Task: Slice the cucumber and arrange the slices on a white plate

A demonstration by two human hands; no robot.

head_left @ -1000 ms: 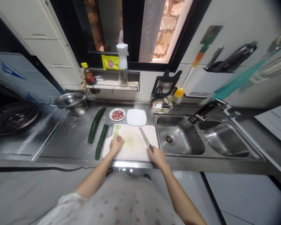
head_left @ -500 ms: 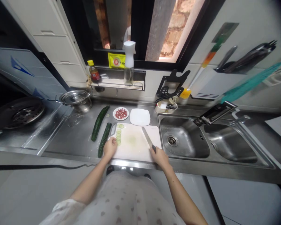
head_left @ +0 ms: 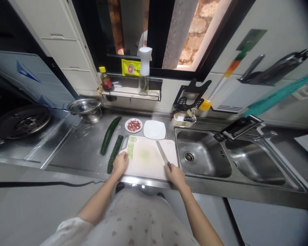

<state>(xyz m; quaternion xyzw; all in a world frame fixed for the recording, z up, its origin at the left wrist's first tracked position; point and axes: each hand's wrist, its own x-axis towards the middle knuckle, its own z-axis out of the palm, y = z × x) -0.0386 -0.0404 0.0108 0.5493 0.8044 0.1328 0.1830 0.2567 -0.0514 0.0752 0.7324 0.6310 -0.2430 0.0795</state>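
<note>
The right hand [head_left: 176, 174] grips a black-handled metal knife [head_left: 163, 153] near the right edge of a white rectangular cutting board [head_left: 146, 167]; the left hand [head_left: 120, 163], fingers bunched, is at the round pale-green cucumber slices [head_left: 130, 149] along the left edge, whether pinching one I cannot tell. Two long dark-green cucumbers [head_left: 115, 154] lie beyond that edge, a squarish white plate [head_left: 154, 130] beyond the far edge.

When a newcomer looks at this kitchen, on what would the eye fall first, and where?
Probably on the white board left of the sink, with green slices along its left side and a knife in the right hand. Two dark cucumbers left of the board and red bits on a round plate behind it also stand out.
</note>
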